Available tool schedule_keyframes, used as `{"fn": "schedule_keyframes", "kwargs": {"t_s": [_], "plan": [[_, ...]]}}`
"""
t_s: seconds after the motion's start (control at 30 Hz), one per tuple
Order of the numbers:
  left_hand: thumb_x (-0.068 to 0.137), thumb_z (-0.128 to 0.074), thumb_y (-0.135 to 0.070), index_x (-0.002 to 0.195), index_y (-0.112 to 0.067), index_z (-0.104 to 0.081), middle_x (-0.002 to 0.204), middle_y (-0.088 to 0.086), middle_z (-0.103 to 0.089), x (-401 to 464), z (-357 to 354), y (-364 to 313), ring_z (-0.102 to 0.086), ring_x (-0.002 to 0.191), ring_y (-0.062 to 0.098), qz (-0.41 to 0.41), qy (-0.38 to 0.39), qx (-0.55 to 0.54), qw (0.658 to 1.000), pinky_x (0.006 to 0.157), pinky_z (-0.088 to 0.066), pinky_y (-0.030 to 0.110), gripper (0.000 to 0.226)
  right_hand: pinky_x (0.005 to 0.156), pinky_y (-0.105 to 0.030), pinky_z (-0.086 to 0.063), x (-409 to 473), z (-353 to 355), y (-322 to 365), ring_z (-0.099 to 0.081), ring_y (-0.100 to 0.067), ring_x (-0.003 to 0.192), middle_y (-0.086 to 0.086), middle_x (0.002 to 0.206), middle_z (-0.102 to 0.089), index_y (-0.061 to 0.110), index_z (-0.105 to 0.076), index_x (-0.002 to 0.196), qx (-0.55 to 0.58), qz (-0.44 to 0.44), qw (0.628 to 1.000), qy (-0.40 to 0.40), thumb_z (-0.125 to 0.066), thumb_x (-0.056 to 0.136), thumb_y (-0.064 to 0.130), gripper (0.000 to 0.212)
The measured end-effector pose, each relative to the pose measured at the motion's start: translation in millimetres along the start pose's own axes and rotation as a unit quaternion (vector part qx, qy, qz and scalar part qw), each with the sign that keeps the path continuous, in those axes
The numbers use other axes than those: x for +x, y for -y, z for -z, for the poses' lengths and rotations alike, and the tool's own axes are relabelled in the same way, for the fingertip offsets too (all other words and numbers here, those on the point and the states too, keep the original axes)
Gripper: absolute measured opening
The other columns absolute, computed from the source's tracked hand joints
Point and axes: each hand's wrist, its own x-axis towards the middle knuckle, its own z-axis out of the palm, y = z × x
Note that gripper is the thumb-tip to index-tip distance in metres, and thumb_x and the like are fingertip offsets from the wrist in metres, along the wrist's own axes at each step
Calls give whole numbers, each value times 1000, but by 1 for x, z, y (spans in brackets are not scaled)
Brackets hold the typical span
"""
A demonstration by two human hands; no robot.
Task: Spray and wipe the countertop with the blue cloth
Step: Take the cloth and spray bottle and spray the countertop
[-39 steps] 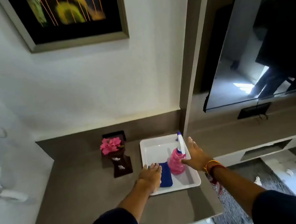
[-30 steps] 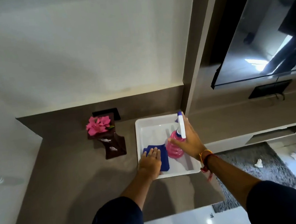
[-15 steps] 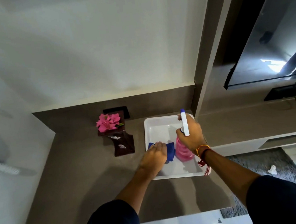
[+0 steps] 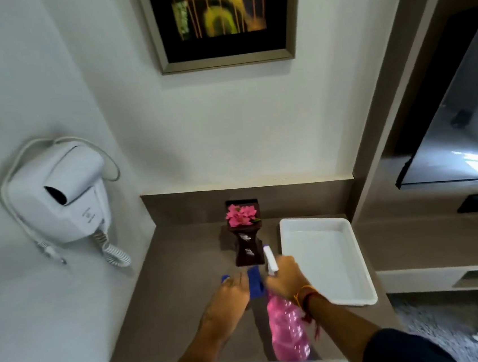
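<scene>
Bottle and cloth in hand, spray comes first.
Right hand (image 4: 285, 277) grips the bottle (image 4: 287, 330), left hand (image 4: 233, 295) clutches the cloth (image 4: 256, 283); aim at bare table (image 4: 169, 291) left of the vase (image 4: 246, 246).

Right hand (image 4: 285, 279) grips pink spray bottle (image 4: 287, 332) over brown countertop (image 4: 167, 300); left hand (image 4: 229, 299) clutches blue cloth (image 4: 256, 282). White tray (image 4: 361, 262) right, flower vase (image 4: 245, 239) behind.

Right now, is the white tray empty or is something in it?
Empty. The white rectangular plastic tray shows only its bare floor; the blue cloth and pink spray bottle are in hand.
</scene>
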Motion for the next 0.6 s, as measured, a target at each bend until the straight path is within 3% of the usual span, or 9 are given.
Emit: {"fn": "schedule_keyframes", "kwargs": {"t_s": [0.1, 0.23, 0.4, 0.5, 0.6], "plan": [[96, -47, -16, 120, -12, -48, 114, 9, -65, -29, -9, 24, -66, 96, 21, 24, 36, -9, 999, 80, -54, 29, 25, 40, -20, -44, -12, -36, 4, -51, -10, 44, 4, 51, -54, 16, -49, 52, 9, -22, 999, 31, -57, 64, 11, 16], [96, -52, -24, 118, -15, -48, 107, 6, -68, -49, -19, 42, -67, 88, 16, 35, 59, -39, 997, 76, -55, 25, 25, 44, -15, -41, -12, -51, 10, -53, -6, 51, 6, 58, -53, 25, -47, 56, 2, -49, 999, 13, -60, 70, 10, 25], [95, -55, -27, 114, -15, -52, 98, 5, -70, -51, -18, 43, -67, 80, 15, 22, 66, -40, 997, 67, -50, 21, 24, 48, -19, -45, -12, -45, 6, -52, -11, 55, 3, 66, -52, 25, -45, 62, -27, -22, 999, -16, -61, 70, 12, 22], [94, -54, -26, 117, -14, -50, 102, 6, -69, -39, -14, 34, -66, 84, 15, 2, 48, -39, 998, 73, -51, 23, 25, 55, -29, -58, -12, -23, 2, -59, -16, 60, -3, 72, -61, 17, -55, 74, -25, 3, 999, -45, -61, 71, 11, 9], [94, -56, -25, 120, -13, -49, 108, 8, -67, -20, -6, 17, -66, 89, 17, -16, 29, -29, 999, 78, -55, 26, 30, 60, -29, -60, -7, 14, -1, -64, -20, 67, -5, 78, -66, 12, -60, 87, -27, 41, 992, -112, -67, 69, 10, 19]]}}
